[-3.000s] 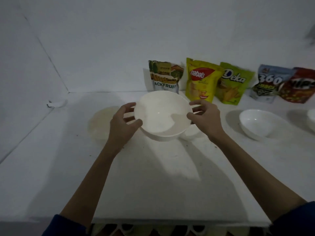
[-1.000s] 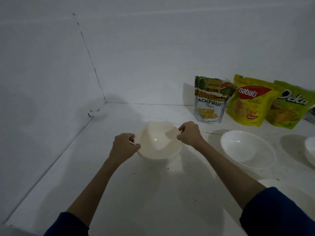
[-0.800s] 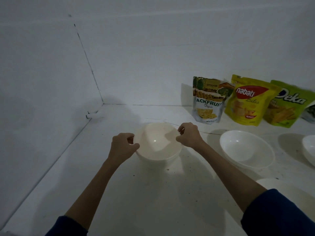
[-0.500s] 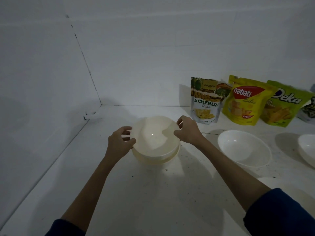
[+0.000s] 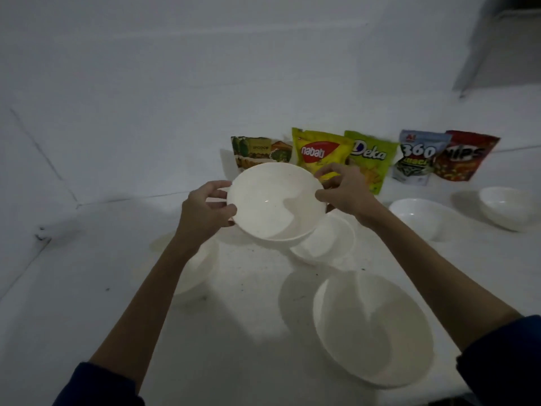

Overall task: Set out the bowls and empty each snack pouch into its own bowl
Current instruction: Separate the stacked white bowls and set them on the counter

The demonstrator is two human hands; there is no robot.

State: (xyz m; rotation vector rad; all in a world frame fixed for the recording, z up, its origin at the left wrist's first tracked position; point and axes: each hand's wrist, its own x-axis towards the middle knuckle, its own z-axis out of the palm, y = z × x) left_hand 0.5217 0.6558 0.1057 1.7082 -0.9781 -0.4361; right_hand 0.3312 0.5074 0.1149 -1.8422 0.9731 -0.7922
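Lifted since half a second ago, the held bowl [image 5: 275, 202] now hangs in the air above the white surface [image 5: 240, 341], tilted toward the camera, where before it sat nested on another bowl near the corner. Both hands grasp it by the rim: the left hand [image 5: 206, 210] curls round its left edge with the thumb inside, and the right hand [image 5: 342, 190] pinches its right edge.

Taking the held bowl as the landmark: a second bowl [image 5: 325, 240] rests on the surface just below and to its right, partly hidden by it. Another bowl [image 5: 193, 268] sits below and to its left, largely covered by the left forearm. A large bowl [image 5: 371, 329] lies nearer the camera, down and to the right. Two more bowls [image 5: 415, 215] [image 5: 509, 206] stand well to the right.

Behind the held bowl five snack pouches lean upright against the wall: the jackfruit pouch [image 5: 260, 152] directly behind its rim, then rightward the nabati pouch [image 5: 319, 150], the Deka pouch [image 5: 370, 159], the 360 pouch [image 5: 417, 158] and the dark red pouch [image 5: 462, 156].
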